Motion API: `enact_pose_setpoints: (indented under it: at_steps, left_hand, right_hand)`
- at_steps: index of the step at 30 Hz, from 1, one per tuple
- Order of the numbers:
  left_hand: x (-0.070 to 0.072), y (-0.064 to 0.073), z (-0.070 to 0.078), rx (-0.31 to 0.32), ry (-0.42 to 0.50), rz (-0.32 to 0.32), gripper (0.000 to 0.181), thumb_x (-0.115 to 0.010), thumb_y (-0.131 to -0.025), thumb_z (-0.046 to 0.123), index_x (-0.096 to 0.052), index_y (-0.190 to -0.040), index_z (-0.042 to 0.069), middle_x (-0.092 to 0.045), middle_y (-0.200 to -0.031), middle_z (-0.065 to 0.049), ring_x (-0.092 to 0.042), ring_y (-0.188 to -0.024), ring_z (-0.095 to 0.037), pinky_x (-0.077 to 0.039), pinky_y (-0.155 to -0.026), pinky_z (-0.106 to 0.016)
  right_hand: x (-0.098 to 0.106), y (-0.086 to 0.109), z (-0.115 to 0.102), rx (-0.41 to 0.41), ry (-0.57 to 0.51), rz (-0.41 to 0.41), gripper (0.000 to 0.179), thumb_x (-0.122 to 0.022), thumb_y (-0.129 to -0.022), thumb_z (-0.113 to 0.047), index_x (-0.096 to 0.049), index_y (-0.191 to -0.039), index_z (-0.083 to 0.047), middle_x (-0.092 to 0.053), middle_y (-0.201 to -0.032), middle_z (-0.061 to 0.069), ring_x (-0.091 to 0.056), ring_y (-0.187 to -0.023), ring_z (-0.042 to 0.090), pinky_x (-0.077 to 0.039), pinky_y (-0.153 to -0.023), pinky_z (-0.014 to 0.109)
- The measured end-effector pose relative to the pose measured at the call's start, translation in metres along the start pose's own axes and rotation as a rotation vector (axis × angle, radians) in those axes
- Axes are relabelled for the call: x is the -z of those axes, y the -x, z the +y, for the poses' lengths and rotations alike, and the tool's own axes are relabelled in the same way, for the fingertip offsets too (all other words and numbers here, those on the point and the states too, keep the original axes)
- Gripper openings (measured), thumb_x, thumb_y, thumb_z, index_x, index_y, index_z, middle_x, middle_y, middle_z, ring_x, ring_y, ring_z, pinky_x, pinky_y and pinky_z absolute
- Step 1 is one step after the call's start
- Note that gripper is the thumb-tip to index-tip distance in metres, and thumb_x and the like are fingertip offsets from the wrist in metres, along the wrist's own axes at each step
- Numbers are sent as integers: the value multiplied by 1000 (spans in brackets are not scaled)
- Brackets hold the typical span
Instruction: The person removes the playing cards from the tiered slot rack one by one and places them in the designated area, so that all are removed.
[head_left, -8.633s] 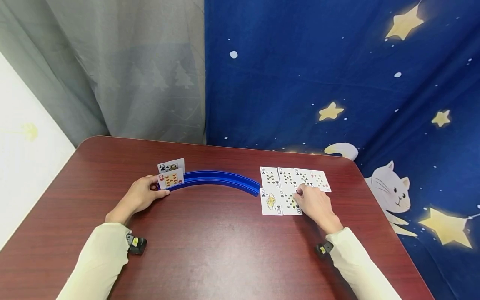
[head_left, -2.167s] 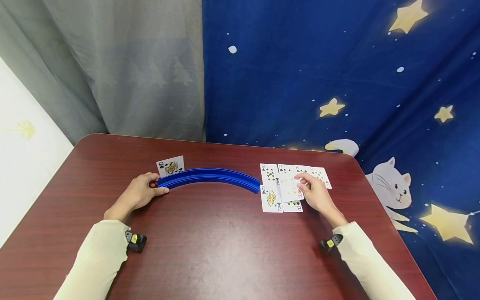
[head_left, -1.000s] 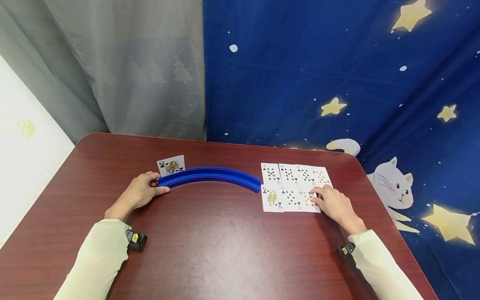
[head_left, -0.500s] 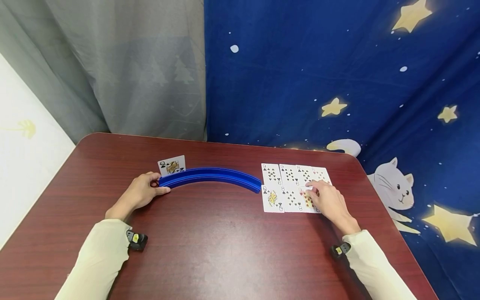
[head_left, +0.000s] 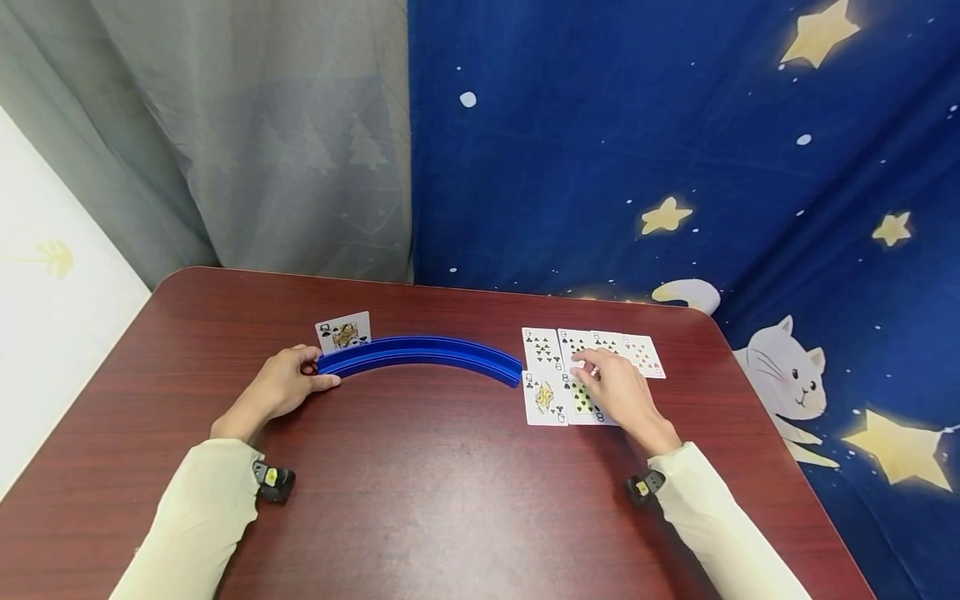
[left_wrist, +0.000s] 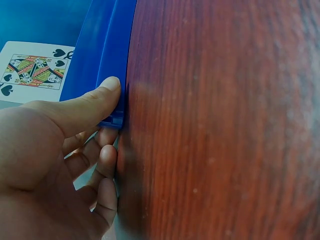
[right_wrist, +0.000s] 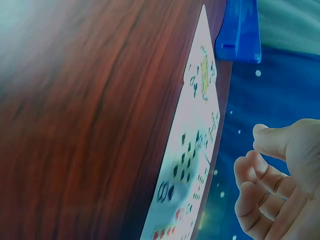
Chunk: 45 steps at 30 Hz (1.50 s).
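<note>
My left hand [head_left: 281, 385] grips the near-left end of a curved blue playing-card holder [head_left: 427, 351], thumb on its front face in the left wrist view. A queen of spades [head_left: 344, 332] stands upright in its rear slot. My right hand [head_left: 618, 388] hovers over face-up playing cards at the holder's right end, fingers loosely bent, nothing between thumb and fingertips. In the front row lie a queen of clubs [head_left: 544, 399], an eight of spades [head_left: 582, 402] and a red-suited card [right_wrist: 164, 233], mostly hidden by the hand in the head view.
Behind them is a back row with a nine of clubs [head_left: 542, 348], two more black cards partly covered by my hand, and a red-suited card [head_left: 643, 357] at its right end. The reddish-brown table [head_left: 420, 492] ends at curtains [head_left: 525, 167] behind.
The red-suited card left the holder's front slot and was laid beside the eight of spades. My right hand let it go, then moved left and up. The left hand kept its grip.
</note>
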<state>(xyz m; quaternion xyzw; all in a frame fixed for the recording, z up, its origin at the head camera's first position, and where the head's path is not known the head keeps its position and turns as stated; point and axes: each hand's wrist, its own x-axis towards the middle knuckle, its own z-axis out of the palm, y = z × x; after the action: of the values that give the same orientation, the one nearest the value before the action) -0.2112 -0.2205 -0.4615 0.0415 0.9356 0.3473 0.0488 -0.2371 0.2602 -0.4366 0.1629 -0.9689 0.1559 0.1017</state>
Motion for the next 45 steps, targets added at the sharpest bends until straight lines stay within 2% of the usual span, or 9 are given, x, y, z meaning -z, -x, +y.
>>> enact_pose_setpoints:
  at_steps: [12, 17, 38, 45]
  left_hand:
    - [1, 0, 0, -1, 2, -3, 29, -73, -90, 23, -62, -102, -1, -54, -94, -13, -49, -87, -29, -37, -75, -40]
    - [0, 0, 0, 2, 9, -7, 29, -73, -90, 23, -62, -103, -1, -56, -94, -14, -50, -87, -29, -37, -75, -40]
    - [0, 0, 1, 6, 12, -6, 30, -74, -90, 23, -63, -103, -1, -55, -94, -13, -50, -86, -28, -37, -74, -39]
    - [0, 0, 1, 5, 15, -9, 31, -74, -90, 23, -63, -104, -2, -56, -96, -15, -50, -88, -30, -38, -75, -40]
  right_hand:
    - [-13, -24, -42, 34, -83, 20, 19, -72, -92, -22, -74, -110, -15, -67, -85, -1, -57, -70, 14, -44, -62, 35]
    - [-22, -32, -59, 42, -147, 47, 20, -71, -93, -21, -74, -111, -14, -70, -88, 0, -63, -73, 14, -48, -64, 35]
    - [-43, -64, -123, 119, -262, 31, 18, -71, -93, -21, -74, -109, -13, -67, -85, -3, -62, -72, 10, -48, -66, 31]
    - [-48, -72, -139, 105, -328, -15, 23, -70, -94, -22, -70, -115, -14, -73, -94, -2, -66, -74, 8, -50, -69, 30]
